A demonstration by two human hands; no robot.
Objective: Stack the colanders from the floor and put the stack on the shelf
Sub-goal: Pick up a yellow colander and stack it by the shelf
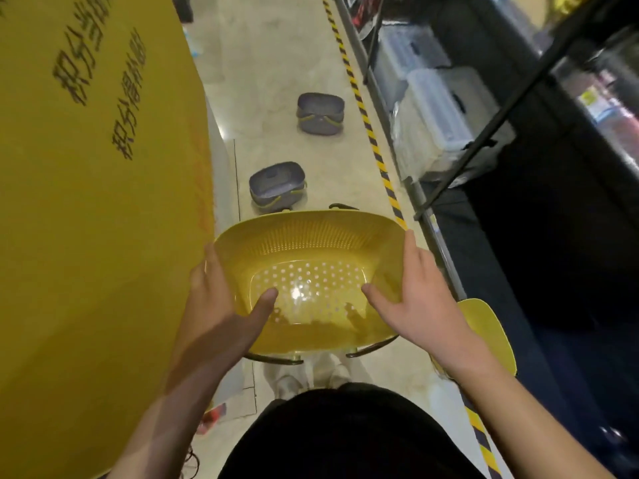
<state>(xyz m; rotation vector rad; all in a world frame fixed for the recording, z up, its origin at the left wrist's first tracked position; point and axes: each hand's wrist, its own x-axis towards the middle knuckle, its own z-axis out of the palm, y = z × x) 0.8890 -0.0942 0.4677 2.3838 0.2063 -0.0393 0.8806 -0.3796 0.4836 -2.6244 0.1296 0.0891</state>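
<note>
STEP: gathering, judged early | yellow panel (86, 202) far left | left hand (221, 305) and right hand (418, 299), each grip clamped on yellow colander (311, 257), held above floor (273, 63) | two grey colanders (277, 187) (320, 113) on floor ahead | NEXT: likely carry forward, nest onto nearer grey | striped tape (366, 122), shelf (449, 126) right, holding clear bins.

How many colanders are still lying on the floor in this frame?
2. Both grey: the nearer colander sits just beyond the yellow colander held by the left hand and right hand; the farther colander lies beside the striped floor tape. Others may be hidden.
</note>
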